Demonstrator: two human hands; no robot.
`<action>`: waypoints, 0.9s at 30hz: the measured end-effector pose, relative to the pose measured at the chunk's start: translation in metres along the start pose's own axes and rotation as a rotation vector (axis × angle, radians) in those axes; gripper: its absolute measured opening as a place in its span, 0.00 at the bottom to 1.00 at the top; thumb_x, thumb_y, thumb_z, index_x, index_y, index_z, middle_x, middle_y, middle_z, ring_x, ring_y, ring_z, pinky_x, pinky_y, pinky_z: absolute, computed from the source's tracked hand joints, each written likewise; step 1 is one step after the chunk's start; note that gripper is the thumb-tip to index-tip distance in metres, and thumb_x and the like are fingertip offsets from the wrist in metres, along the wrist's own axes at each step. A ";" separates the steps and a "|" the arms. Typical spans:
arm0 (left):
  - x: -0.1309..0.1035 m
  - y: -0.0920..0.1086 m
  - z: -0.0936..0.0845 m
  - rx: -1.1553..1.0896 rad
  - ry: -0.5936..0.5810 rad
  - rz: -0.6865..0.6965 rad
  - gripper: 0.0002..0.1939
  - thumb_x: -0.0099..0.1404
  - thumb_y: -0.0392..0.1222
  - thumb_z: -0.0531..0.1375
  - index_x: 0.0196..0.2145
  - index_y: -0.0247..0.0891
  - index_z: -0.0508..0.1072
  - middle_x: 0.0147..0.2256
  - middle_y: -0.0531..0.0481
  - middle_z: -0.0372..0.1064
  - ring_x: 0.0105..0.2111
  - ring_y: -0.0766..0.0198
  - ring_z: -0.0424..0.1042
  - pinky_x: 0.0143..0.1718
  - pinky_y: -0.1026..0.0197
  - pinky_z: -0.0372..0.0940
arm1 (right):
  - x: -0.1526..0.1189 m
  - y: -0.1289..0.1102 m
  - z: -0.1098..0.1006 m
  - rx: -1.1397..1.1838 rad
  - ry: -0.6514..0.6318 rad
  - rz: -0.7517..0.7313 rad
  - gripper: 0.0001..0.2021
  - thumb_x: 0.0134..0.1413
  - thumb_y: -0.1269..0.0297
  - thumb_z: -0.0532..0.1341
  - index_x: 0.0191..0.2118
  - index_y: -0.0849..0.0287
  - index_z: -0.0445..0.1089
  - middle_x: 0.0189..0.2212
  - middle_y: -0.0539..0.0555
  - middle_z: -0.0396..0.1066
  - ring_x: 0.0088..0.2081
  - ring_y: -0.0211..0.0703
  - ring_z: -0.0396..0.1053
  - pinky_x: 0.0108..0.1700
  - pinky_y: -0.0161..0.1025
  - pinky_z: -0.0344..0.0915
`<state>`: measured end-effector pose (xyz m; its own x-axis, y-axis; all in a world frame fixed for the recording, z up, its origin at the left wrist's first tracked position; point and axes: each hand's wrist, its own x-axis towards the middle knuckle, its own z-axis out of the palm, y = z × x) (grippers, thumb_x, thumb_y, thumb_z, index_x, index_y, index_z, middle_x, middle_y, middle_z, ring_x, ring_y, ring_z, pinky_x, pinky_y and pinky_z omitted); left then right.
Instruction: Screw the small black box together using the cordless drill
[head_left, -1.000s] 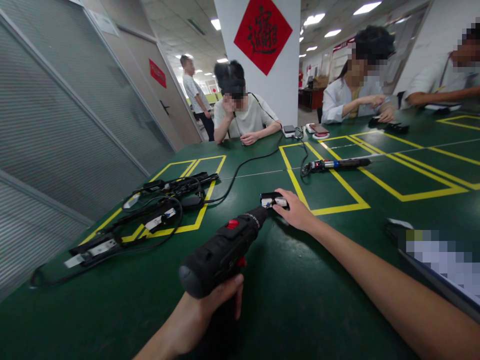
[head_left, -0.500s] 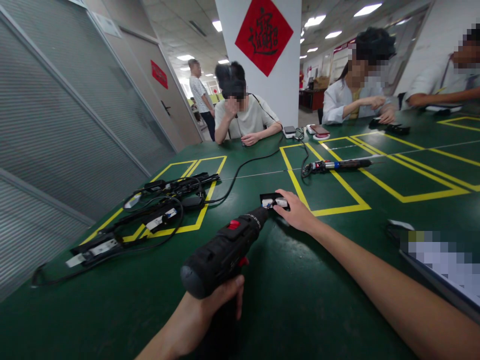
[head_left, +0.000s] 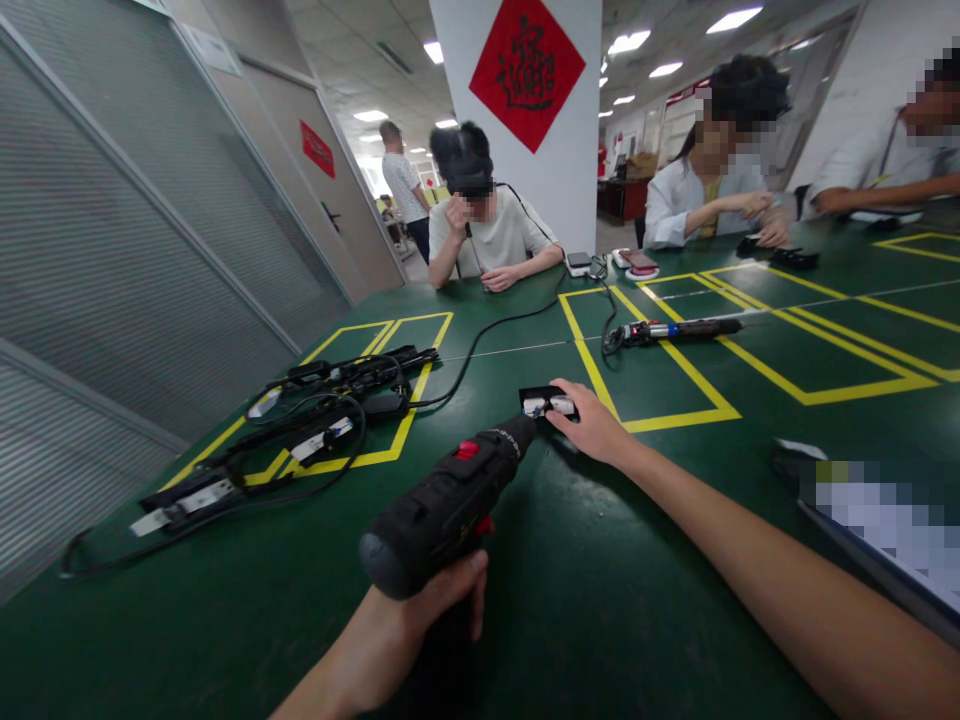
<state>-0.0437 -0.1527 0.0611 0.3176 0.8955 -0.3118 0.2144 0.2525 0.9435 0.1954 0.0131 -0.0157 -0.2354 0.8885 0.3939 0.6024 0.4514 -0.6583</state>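
Observation:
My left hand [head_left: 427,610] is wrapped round the grip of a black cordless drill [head_left: 450,500] with red switches. The drill points forward and away from me, and its chuck is close to a small black housing with white parts inside [head_left: 534,406]. Whether the bit touches the housing cannot be made out. At the housing's right end, my right hand [head_left: 592,425] grips it against the green table [head_left: 615,580], thumb on the near side and fingers on the far side.
On the left, several black strip-like assemblies with cables [head_left: 330,400] lie across yellow tape outlines. A pen-shaped electric screwdriver [head_left: 675,332] lies at right of centre. A dark-edged tablet-like object [head_left: 885,540] is at the right. Co-workers sit across the table; a black cable [head_left: 480,340] crosses it.
My hands, the drill and the black housing look the same. Across the table, a seated person's raised hand has shifted slightly, and a standing person in the background has turned a little.

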 end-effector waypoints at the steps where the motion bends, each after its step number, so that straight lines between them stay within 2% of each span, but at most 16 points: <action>1: 0.000 0.000 0.000 0.007 -0.008 0.006 0.21 0.62 0.50 0.54 0.19 0.33 0.70 0.23 0.46 0.66 0.23 0.62 0.64 0.27 0.58 0.62 | 0.000 0.000 0.000 -0.001 0.000 -0.001 0.21 0.55 0.58 0.55 0.54 0.53 0.57 0.47 0.56 0.63 0.48 0.46 0.62 0.50 0.47 0.58; 4: 0.000 0.002 -0.001 0.027 -0.024 0.008 0.20 0.63 0.48 0.54 0.21 0.33 0.71 0.23 0.46 0.66 0.24 0.62 0.64 0.28 0.58 0.62 | 0.001 0.000 0.000 -0.001 0.001 -0.004 0.21 0.55 0.58 0.55 0.54 0.52 0.57 0.46 0.56 0.63 0.48 0.46 0.62 0.50 0.47 0.58; 8: 0.000 0.004 0.000 -0.006 -0.001 0.002 0.15 0.63 0.48 0.54 0.36 0.33 0.73 0.23 0.48 0.67 0.23 0.62 0.65 0.27 0.58 0.62 | 0.000 0.001 0.001 0.002 0.003 -0.003 0.21 0.55 0.58 0.55 0.54 0.52 0.57 0.47 0.56 0.62 0.48 0.47 0.62 0.50 0.47 0.58; 10: -0.001 0.005 0.001 -0.011 0.005 0.003 0.15 0.63 0.47 0.55 0.39 0.33 0.72 0.23 0.48 0.67 0.23 0.62 0.65 0.27 0.58 0.62 | 0.000 0.000 0.001 0.005 -0.001 -0.006 0.21 0.55 0.58 0.55 0.54 0.52 0.56 0.47 0.56 0.62 0.48 0.47 0.62 0.50 0.47 0.58; 15: -0.001 0.006 0.001 0.019 -0.013 -0.010 0.17 0.63 0.47 0.55 0.23 0.33 0.71 0.24 0.46 0.67 0.24 0.62 0.65 0.29 0.57 0.62 | 0.000 0.000 0.000 0.004 0.005 -0.007 0.20 0.55 0.58 0.55 0.54 0.51 0.57 0.47 0.56 0.62 0.48 0.47 0.62 0.50 0.47 0.58; 17: -0.001 0.006 0.001 0.019 -0.019 -0.007 0.19 0.63 0.48 0.55 0.19 0.34 0.70 0.23 0.46 0.67 0.24 0.62 0.64 0.28 0.58 0.61 | 0.000 0.000 0.001 0.007 0.007 -0.012 0.20 0.55 0.58 0.55 0.54 0.52 0.57 0.47 0.56 0.62 0.48 0.47 0.61 0.51 0.48 0.58; 27: -0.003 0.008 0.002 0.062 0.004 -0.024 0.18 0.63 0.48 0.54 0.22 0.33 0.71 0.24 0.47 0.67 0.25 0.61 0.65 0.29 0.58 0.61 | 0.001 0.001 0.002 0.007 0.006 -0.007 0.21 0.55 0.58 0.56 0.55 0.52 0.57 0.48 0.56 0.63 0.49 0.48 0.61 0.52 0.47 0.58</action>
<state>-0.0414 -0.1535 0.0696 0.3080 0.8909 -0.3339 0.2784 0.2512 0.9270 0.1949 0.0146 -0.0174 -0.2347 0.8848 0.4025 0.5956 0.4582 -0.6598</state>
